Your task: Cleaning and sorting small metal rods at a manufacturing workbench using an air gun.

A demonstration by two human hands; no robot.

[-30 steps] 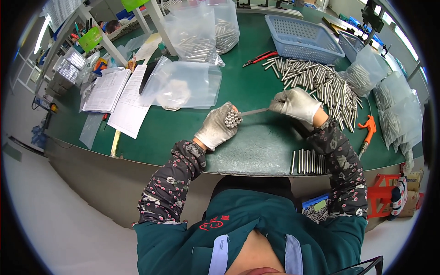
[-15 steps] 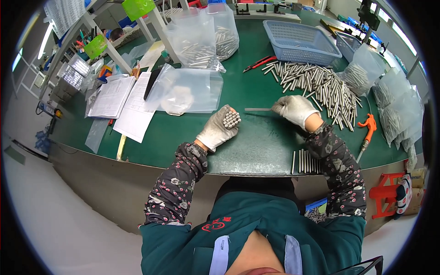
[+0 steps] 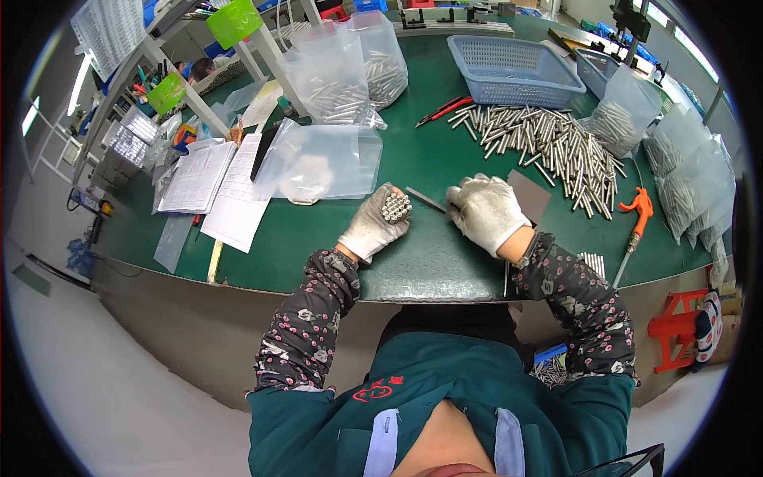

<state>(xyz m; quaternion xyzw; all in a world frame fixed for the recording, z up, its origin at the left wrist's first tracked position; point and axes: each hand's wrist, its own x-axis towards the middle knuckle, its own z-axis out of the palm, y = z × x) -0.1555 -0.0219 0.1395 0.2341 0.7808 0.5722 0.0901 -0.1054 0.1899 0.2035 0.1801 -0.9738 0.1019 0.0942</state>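
Observation:
In a soiled white glove, my left hand [image 3: 373, 226] closes round a bundle of metal pins [image 3: 396, 208], their round ends facing up. My right hand [image 3: 486, 213], gloved too, is just right of it, fingers pinched on a thin grey metal rod [image 3: 426, 199] that points toward the bundle without touching it. Beside my right wrist a brownish-grey flat sheet [image 3: 531, 196] lies partly hidden by the glove. Farther right is a loose pile of pins [image 3: 548, 147]. Past my right forearm, a short row of pins [image 3: 593, 263] lies near the table's front edge, partly covered by the sleeve.
A blue plastic basket [image 3: 513, 83] stands behind the pile, with red-handled pliers [image 3: 443, 111] to its left. Bags of pins [image 3: 679, 191] and an orange air gun [image 3: 638, 211] sit at the right. Clear plastic bags [image 3: 322, 163] and papers [image 3: 195, 179] lie to the left.
My right hand has moved left and slightly nearer, and the rod in it has turned from level to slanting. The flat sheet now shows beside it. My left hand has barely moved.

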